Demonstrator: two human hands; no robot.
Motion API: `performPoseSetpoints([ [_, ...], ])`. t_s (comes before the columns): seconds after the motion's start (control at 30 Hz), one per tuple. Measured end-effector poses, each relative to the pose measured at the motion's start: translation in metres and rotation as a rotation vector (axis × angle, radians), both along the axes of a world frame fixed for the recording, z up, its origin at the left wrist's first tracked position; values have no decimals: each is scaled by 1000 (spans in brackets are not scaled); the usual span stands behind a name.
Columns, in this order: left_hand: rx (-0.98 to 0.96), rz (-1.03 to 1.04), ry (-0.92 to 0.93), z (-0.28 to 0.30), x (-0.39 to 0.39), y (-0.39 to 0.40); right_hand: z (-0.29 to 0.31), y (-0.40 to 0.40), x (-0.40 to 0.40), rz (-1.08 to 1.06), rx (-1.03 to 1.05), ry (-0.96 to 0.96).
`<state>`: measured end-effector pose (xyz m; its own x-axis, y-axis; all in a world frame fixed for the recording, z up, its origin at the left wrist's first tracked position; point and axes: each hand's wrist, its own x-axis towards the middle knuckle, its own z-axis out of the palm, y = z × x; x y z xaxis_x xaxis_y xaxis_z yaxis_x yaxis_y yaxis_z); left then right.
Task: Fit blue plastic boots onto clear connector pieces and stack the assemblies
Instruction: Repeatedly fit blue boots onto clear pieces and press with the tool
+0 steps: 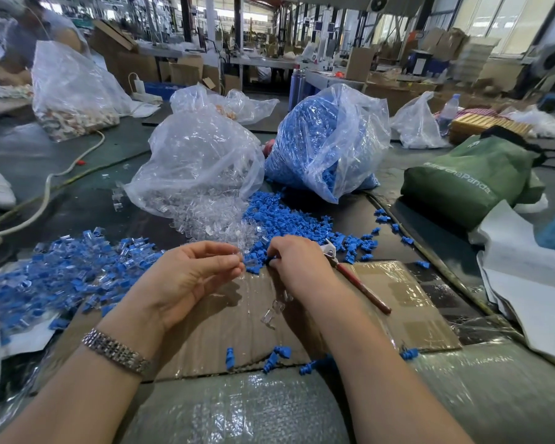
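Dark green covered the counter [77,200] where I worked, and on it, far from me, stood two big clear plastic bags: the left bag [199,155] held clear connector pieces, the right bag [330,139] held blue boots. Both had spilled toward me, a heap of clear connectors [212,219] touching a heap of loose blue boots [289,216] on its right. A green drawstring sack [468,177] lay well to the right. To my left lay the wide pile of finished assemblies [61,274], blue boots seated on clear pieces. A flattened sheet of cardboard [398,302] lay under my hands, partly wrapped in clear film. A red-handled tool [359,283] rested on it, just beside my right wrist. A few clear pieces [276,309] lay on the cardboard between my forearms, and stray boots [279,354] lay along its near edge.

My left hand [189,277] was palm-up, a metal watch band [116,350] on its wrist, its fingers [228,264] curled together and pinching a clear connector piece [234,254]. My right hand [298,261] was palm-down at the edge of the boot heap, its fingers bent down onto a blue boot [271,259], apparently pinching it.
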<state>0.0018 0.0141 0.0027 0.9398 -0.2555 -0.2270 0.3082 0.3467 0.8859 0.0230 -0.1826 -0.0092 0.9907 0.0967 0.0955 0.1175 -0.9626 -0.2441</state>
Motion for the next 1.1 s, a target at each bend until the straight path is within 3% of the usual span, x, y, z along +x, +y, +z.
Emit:
performPoseSetpoints([
  [0.13, -74, 7, 52, -2, 3, 4, -3, -2, 1, -18, 81, -21],
  [0.37, -94, 22, 81, -1, 0, 2, 3, -2, -1, 24, -34, 20],
  [0.47, -70, 11, 81, 1, -1, 0, 8, -3, -7, -7, 20, -16],
  [0.57, -108, 10, 62, 2, -1, 0, 16, -4, -14, -38, 414, -83],
  [0.67, -143, -4, 46, 3, -1, -1, 25, -5, -25, 65, 833, -30],
  [0.77, -131, -33, 12, 4, -3, -2, 29, -6, -31, 198, 1033, -33],
  [1.1, -83, -51, -36, 5, -6, -5, 22, -4, -32, 302, 923, -53],
])
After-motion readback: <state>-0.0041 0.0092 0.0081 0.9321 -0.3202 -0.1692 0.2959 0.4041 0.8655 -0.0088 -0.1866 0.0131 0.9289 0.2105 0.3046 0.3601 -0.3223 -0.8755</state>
